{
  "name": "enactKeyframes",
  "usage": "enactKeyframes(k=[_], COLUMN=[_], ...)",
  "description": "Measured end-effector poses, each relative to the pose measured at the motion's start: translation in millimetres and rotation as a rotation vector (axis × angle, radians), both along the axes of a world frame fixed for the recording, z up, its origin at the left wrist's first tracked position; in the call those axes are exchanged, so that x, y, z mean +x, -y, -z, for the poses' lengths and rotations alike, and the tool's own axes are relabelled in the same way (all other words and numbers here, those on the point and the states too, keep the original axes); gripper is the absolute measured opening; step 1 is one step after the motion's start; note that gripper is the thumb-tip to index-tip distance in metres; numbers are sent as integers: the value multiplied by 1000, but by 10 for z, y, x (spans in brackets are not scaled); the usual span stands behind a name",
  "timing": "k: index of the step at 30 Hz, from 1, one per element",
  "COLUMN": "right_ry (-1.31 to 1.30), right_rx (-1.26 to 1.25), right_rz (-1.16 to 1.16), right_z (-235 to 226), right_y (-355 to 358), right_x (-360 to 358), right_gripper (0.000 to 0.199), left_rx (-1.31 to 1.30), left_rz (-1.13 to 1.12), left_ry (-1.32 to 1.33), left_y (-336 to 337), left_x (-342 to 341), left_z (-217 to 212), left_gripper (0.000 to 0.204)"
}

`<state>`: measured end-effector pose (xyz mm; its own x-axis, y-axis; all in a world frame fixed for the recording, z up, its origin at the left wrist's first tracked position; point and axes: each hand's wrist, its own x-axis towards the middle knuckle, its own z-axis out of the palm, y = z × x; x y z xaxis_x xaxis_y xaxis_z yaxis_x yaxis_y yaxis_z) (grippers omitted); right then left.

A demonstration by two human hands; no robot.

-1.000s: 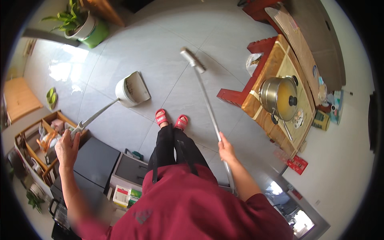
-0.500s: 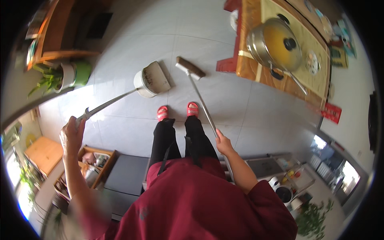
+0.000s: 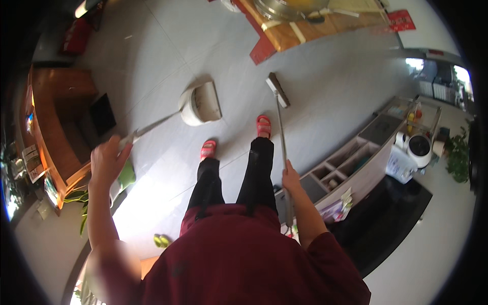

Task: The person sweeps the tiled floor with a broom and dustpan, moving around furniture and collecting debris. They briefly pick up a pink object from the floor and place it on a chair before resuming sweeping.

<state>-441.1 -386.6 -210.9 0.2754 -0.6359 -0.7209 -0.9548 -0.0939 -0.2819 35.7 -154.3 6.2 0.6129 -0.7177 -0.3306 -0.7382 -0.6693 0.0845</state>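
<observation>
My left hand (image 3: 108, 157) is closed around the upper end of a long-handled dustpan's handle. The whitish dustpan (image 3: 206, 103) is out ahead of my feet on the left, its mouth facing right; blur hides what lies in it. My right hand (image 3: 291, 178) grips the pole of a broom (image 3: 282, 127). Its narrow brush head (image 3: 277, 90) is at the floor ahead of my right foot, apart from the dustpan. Red slippers (image 3: 263, 126) are on my feet, the right one farther forward than the left.
A wooden table (image 3: 297, 33) with a steel pot (image 3: 284, 9) stands far ahead. Along the right runs a low cabinet with open compartments (image 3: 338, 170) and a black top (image 3: 391, 218). A wooden cabinet (image 3: 51, 132) and a green plant pot (image 3: 127, 175) flank my left arm.
My view has turned to the right, and my feet have stepped apart. Dustpan and broom head are farther apart, both still held. Dark bits seen earlier in the dustpan no longer show clearly.
</observation>
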Motion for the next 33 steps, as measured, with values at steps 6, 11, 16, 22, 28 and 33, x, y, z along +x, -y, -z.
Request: enactKeyframes(k=[6, 11, 16, 22, 28, 33], right_ry=[118, 325, 307, 233, 216, 276], right_rx=[436, 730, 401, 32, 220, 450], right_rz=[324, 760, 718, 754, 1339, 1608], right_z=[-318, -695, -690, -191, -383, -146], right_y=[-1501, -1998, -2759, -3782, -4011, -4337], right_x=[415, 151, -324, -974, -338, 846], right_gripper=[51, 51, 47, 46, 55, 58], left_rx=[14, 35, 65, -53, -7, -32], left_rz=[219, 258, 288, 416, 751, 900], left_ry=[114, 146, 217, 159, 86, 67], left_y=[340, 453, 394, 358, 473, 484], left_x=[136, 162, 122, 369, 392, 410], left_z=[169, 233, 257, 255, 40, 140], left_gripper=[34, 37, 39, 41, 44, 41])
